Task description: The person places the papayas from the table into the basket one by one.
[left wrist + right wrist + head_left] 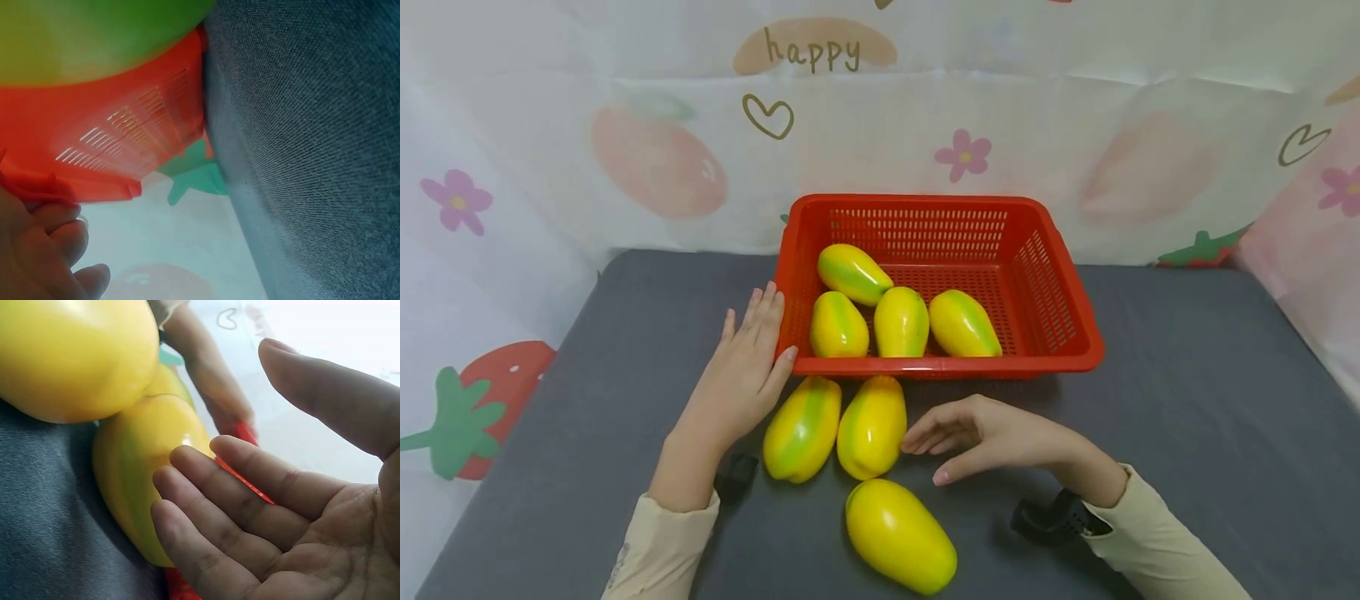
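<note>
My left hand (737,367) rests along the left rim of a red plastic basket (947,365), fingers extended and thumb at the front corner. In the left wrist view, the fingers (53,240) lie at the basket's rim. My right hand (992,437) hovers right of a yellow-green papaya (872,429), its fingers loosely bent with nothing in them. In the right wrist view, its fingertips overlap that papaya (140,469). Beside it on the left lies another papaya (802,429), and a third papaya (901,536) is nearer me. Several papayas (901,321) sit inside the basket, toward its left and front.
A grey cloth-covered table (1187,400) carries everything. Behind it hangs a pale printed curtain (880,150), close to the back of the basket. Dark wrist devices (1056,518) are strapped under both wrists.
</note>
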Tool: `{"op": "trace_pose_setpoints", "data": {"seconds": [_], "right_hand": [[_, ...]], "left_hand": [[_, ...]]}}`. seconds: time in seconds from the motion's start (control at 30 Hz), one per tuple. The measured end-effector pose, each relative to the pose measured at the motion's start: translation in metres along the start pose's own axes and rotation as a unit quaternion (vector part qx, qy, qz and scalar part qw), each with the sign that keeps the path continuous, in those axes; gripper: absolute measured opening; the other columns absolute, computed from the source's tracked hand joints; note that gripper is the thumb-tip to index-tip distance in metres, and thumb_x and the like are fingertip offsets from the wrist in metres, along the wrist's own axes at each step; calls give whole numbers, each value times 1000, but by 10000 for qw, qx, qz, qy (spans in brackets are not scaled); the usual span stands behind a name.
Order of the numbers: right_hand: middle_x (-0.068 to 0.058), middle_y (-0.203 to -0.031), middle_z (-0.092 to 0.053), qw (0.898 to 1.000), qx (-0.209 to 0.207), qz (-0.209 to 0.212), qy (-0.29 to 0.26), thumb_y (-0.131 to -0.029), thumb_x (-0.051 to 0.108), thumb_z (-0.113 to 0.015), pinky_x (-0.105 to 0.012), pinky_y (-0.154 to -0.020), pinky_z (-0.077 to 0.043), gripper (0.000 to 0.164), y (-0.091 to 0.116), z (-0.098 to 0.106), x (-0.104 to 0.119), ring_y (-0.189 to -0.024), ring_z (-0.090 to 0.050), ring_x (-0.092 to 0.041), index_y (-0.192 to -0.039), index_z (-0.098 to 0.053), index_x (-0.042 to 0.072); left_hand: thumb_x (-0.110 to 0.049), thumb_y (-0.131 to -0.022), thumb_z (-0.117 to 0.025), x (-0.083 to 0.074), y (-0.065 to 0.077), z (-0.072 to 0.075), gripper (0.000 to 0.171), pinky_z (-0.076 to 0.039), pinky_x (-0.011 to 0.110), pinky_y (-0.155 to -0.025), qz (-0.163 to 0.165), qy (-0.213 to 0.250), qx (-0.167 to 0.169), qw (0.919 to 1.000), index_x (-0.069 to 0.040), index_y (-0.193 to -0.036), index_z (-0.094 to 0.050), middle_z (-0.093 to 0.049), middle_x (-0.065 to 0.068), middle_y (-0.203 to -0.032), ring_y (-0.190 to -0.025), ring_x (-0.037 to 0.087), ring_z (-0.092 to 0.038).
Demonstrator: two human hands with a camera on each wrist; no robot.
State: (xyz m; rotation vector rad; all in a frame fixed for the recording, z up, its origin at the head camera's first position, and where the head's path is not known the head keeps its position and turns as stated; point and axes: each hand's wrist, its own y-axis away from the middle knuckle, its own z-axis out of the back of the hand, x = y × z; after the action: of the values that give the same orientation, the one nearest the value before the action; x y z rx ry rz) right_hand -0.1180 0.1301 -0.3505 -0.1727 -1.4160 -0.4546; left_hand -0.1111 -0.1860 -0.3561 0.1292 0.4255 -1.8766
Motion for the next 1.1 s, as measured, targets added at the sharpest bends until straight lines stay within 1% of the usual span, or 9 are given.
{"op": "trace_pose_setpoints", "data": {"seconds": [0.13, 0.2, 0.37, 0.5, 0.6, 0.7, 0.83, 1.1], "right_hand": [[-22, -124, -57, 9998, 91, -7, 159, -87, 11, -68, -42, -99, -42, 42, -3, -3, -3, -115, -53, -39, -124, -55, -5], [-21, -123, -58, 9996, 124, -78, 244, -87, 11, -68, -42, -98, -42, 42, -5, -4, -4, -114, -54, -36, -124, -55, -4], [-16, -122, -60, 9984, 195, -347, 404, -86, 13, -69, -37, -97, -45, 42, -7, -7, -8, -112, -56, -31, -123, -58, -2], [-11, -119, -62, 9974, 302, -502, 430, -85, 14, -70, -32, -95, -46, 40, -9, -8, -11, -110, -58, -28, -122, -59, 0], [-6, -118, -62, 9960, 475, -612, 442, -85, 14, -71, -30, -93, -47, 40, -11, -10, -13, -108, -59, -23, -122, -60, 2], [-1, -118, -62, 9940, 671, -714, 485, -85, 15, -71, -28, -92, -47, 43, -12, -11, -15, -105, -60, -16, -124, -59, 3], [0, -119, -62, 9926, 811, -755, 491, -84, 15, -72, -28, -91, -48, 45, -14, -13, -17, -103, -60, -9, -125, -57, 4], [2, -114, -64, 9933, 791, -718, 448, -83, 14, -73, -27, -89, -49, 46, -15, -17, -20, -99, -62, -8, -125, -57, 2]], "left_hand": [[-28, -99, -42, 0, -1, 1, 67, -5, 55, -112, -26, 3, -14, 10000, 2, -150, -10, -8, 16, -156, -144, 29, -4], [-28, -99, -42, 0, -1, 1, 67, -5, 55, -112, -37, 7, -10, 10000, 2, -150, -10, -8, 16, -156, -144, 29, -4], [-28, -99, -42, 1, -1, 1, 66, -5, 56, -112, -57, -12, -25, 10000, 2, -150, -10, -8, 16, -156, -144, 29, -4], [-27, -99, -42, 0, -1, 2, 66, -5, 55, -112, -58, 7, -42, 10000, 3, -149, -11, -9, 16, -156, -144, 30, -4], [-27, -99, -42, 0, -1, 2, 67, -4, 54, -112, -34, 22, -22, 10000, 2, -150, -10, -8, 16, -156, -144, 29, -4], [-28, -99, -41, 0, -1, 2, 67, -4, 54, -112, 6, 7, 4, 10000, 1, -150, -9, -8, 16, -157, -144, 29, -4], [-28, -99, -41, -1, -1, 1, 67, -3, 53, -113, 42, 24, 35, 10000, 1, -150, -8, -7, 15, -157, -144, 28, -3], [-29, -100, -40, -1, -1, -1, 67, -4, 53, -113, 57, 13, 28, 10000, 0, -150, -8, -7, 14, -157, -144, 28, -3]]}}
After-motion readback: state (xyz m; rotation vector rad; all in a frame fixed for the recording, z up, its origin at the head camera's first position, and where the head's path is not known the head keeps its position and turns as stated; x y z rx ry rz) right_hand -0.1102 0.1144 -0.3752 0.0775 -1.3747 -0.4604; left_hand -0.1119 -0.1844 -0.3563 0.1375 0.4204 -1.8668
